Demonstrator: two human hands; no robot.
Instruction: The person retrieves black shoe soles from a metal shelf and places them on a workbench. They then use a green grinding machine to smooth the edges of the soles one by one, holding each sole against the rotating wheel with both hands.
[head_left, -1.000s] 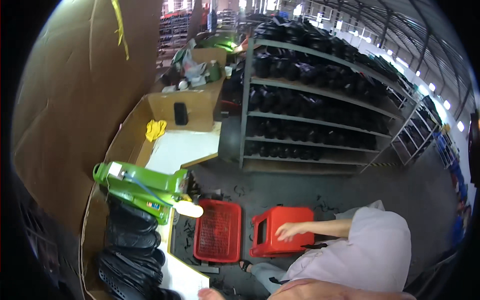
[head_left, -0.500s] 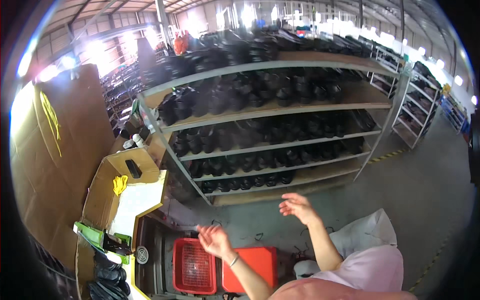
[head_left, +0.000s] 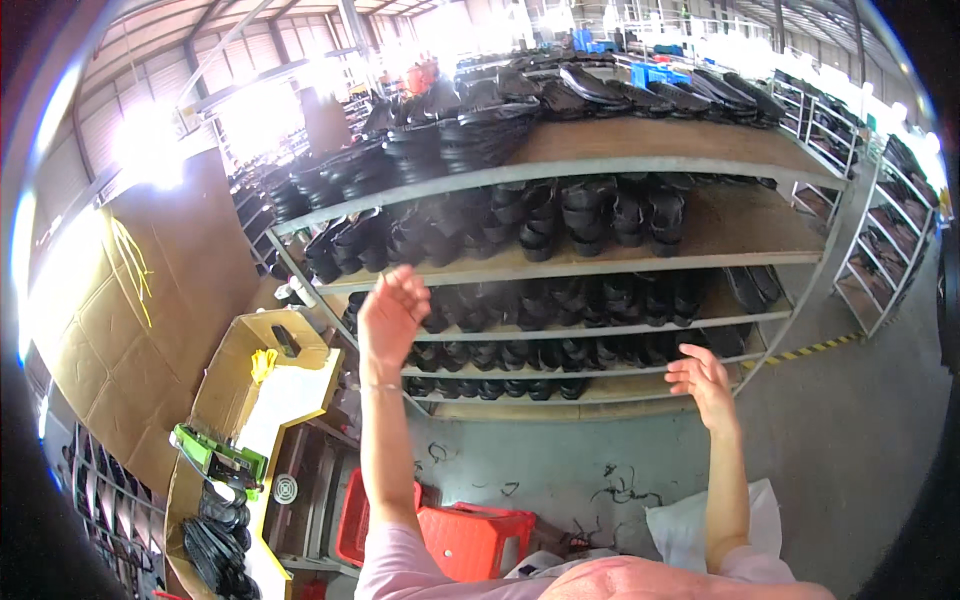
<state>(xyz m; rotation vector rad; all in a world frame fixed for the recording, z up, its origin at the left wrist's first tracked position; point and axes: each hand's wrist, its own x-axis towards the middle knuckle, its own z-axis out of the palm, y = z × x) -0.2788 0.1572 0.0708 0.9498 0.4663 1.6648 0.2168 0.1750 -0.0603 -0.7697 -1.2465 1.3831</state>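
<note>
The left hand, centre-left of the frame, and the right hand, right of centre, are empty, each grip unclosed. Black footwear lines the rack across the centre. When reaching, clear the shelf edges; support pieces from beneath.

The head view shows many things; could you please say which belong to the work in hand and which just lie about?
Likely in use:
- shelf rack
- black footwear on it
- left hand and right hand, raised, seemingly empty

Seemingly just lying about:
- yellow cloth
- red basket
- white sack
</note>
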